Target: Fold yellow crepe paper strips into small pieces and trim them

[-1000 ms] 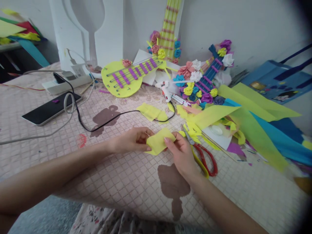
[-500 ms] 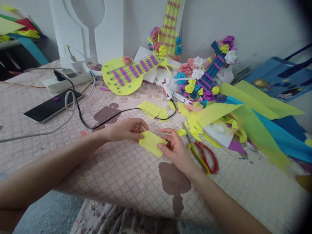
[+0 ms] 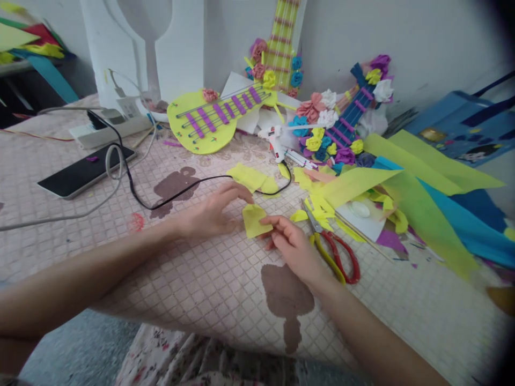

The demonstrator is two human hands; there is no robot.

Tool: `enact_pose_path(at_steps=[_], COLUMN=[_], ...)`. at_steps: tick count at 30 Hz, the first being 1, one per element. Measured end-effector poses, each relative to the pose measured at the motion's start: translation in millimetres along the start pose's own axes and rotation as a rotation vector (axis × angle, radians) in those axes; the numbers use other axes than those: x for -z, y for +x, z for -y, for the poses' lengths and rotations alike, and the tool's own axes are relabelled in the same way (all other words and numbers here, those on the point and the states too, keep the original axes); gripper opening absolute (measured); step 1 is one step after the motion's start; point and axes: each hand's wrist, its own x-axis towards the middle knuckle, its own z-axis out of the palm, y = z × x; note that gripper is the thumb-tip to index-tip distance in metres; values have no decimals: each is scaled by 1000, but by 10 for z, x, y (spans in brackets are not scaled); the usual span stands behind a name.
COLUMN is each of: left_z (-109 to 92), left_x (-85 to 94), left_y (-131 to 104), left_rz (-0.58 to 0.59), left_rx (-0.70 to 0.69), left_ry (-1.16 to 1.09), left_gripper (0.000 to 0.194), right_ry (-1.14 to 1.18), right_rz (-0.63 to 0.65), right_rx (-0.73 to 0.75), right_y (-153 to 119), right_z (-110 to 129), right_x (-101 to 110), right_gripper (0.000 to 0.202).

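A small yellow paper piece (image 3: 254,221) is pinched at its right side between the thumb and fingers of my right hand (image 3: 287,238). Just left of the paper, my left hand (image 3: 219,212) has its thumb and fingers apart, with nothing between them. Its index finger reaches over near the paper's top edge. Beyond my hands lie more yellow paper pieces (image 3: 247,177) by a black cord. Scissors (image 3: 340,257) with red and yellow handles lie right of my right hand.
Behind stand a yellow paper guitar (image 3: 207,126), a glue gun (image 3: 276,143) and a blue guitar (image 3: 350,123) with paper flowers. Paper strips (image 3: 426,214) spread at the right. A black tablet-like device (image 3: 86,171) and a power strip (image 3: 92,136) are at the left.
My left hand has let go of the yellow paper and opened. The paper now looks smaller, more upright and rounded at the top, held only by my right hand.
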Motion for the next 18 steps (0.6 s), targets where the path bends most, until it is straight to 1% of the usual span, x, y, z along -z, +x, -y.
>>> enact_pose_path(at_steps=[1,4,6,8,9,11,14,16,18], left_z=[-48,-140,-148,-124,-106,-69,-22,-1,14], left_x=[-24,-142,-212,-236,-229,-189,-127,-111,-110], left_y=[-10,-33,-40,-42,-42,-44,-52,-57,-56], left_rz=[40,78,73,76,92,141,210,244,257], left_rx=[-25,-53,-53,-79,-104,-144,-171,-180,-172], left_ry=[13,97,175,217,219,209,188,163,114], left_gripper=[40,35,24,8,7,14,15,15,15], right_ry=[25,54,36,-28,-88,-265,-517,-581,-591], right_rz=[-3,2,24,55,59,31,-7,19,60], right_rx=[5,29,36,54,81,175,294,313,320], right_y=[8,28,28,16,7,-10,-21,-16,-7], right_z=[-6,-30,-42,-43,-40,-24,3,13,13], right_x=[0,-3,-4,-1,5,23,59,79,92], right_gripper=[26,21,18,17,18,25,31,28,23])
